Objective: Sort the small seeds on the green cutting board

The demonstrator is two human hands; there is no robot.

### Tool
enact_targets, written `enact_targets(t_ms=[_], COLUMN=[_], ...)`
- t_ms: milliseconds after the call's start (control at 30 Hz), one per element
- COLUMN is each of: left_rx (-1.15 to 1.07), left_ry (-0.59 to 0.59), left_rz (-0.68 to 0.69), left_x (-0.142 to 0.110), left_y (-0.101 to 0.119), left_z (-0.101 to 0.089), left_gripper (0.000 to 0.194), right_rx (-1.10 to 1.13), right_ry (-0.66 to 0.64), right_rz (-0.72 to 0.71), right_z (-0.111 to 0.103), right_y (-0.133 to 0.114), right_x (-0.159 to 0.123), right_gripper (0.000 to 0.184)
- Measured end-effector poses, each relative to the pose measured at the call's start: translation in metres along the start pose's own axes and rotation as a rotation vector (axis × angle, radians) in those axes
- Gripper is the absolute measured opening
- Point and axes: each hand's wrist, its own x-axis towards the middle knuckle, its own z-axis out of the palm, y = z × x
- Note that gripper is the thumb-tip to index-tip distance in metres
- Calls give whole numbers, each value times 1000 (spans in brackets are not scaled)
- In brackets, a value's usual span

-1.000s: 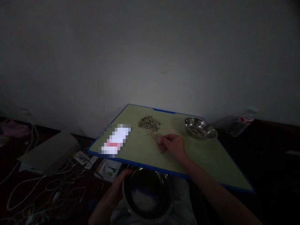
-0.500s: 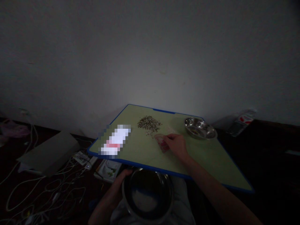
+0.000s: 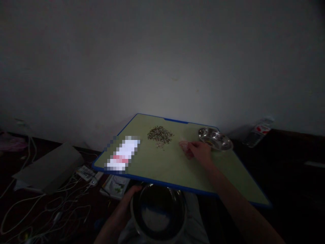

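Observation:
My right hand (image 3: 200,153) pinches a thin, pale card with red print (image 3: 186,149), held over the board between a seed pile and a small metal bowl. The pile of small dark seeds or grains (image 3: 159,135) lies spread on the light green board (image 3: 157,166), with some paler bits at its near edge. My left hand (image 3: 130,196) grips the left rim of a large metal bowl (image 3: 158,217) on my lap, below the board's near edge. The inside of this bowl is dark, and I cannot make out its contents.
The small shiny metal bowl (image 3: 215,139) stands at the board's right side. A bright pixelated rectangle (image 3: 123,154) lies at the left. On the floor are tangled cables (image 3: 61,203), a grey box (image 3: 49,167) and a clear bottle with a red label (image 3: 259,131). A wall rises behind.
My right hand has moved right with the card, away from the seed pile and closer to the small bowl. My left hand keeps its grip on the large bowl. The view has shifted slightly.

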Motion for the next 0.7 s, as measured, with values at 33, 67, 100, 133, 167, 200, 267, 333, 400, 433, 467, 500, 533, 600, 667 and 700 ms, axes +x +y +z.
enact_targets(t_ms=[33,67,100,133,167,200,267,333,400,433,467,500,533,600,667,700], left_rx=[-7,-15,-20,-26,-31,-36,-29,-16,-24,-40,-57,-72,-80,-75,-58,-49], left_ry=[-1,-2,-1,1,3,12,44,69,58,40,23,13,10,14,4,-6], left_rz=[0,3,4,4,6,10,28,32,20,12,4,-3,-9,-15,-11,-14], left_x=[1,1,2,3,4,4,5,5,4,3,2,1,1,1,3,4], left_y=[-1,-1,-1,-2,-2,-2,-1,0,0,0,1,1,1,1,1,0], left_z=[0,-1,-1,-2,-3,-3,-3,-3,-2,-2,-1,0,0,0,-2,-3], left_gripper=[16,15,15,14,14,14,13,13,14,14,15,16,16,17,17,17], right_rx=[-1,-2,-2,11,44,102,269,416,484,489,483,477,469,423,288,197], right_ry=[4,14,29,40,43,41,22,20,40,36,16,-19,-66,-185,-286,-285], right_rz=[-10,-20,-23,-16,7,41,113,154,148,129,106,80,53,-31,-181,-247], right_z=[-1,-1,-1,-1,-2,-2,-3,-4,-4,-3,-2,0,1,5,9,10], right_y=[1,1,2,3,5,6,10,12,12,11,8,5,1,-11,-27,-35], right_x=[1,1,2,3,4,4,6,6,5,4,4,3,4,9,19,25], right_gripper=[31,31,31,31,30,30,29,31,31,31,31,31,31,30,28,28])
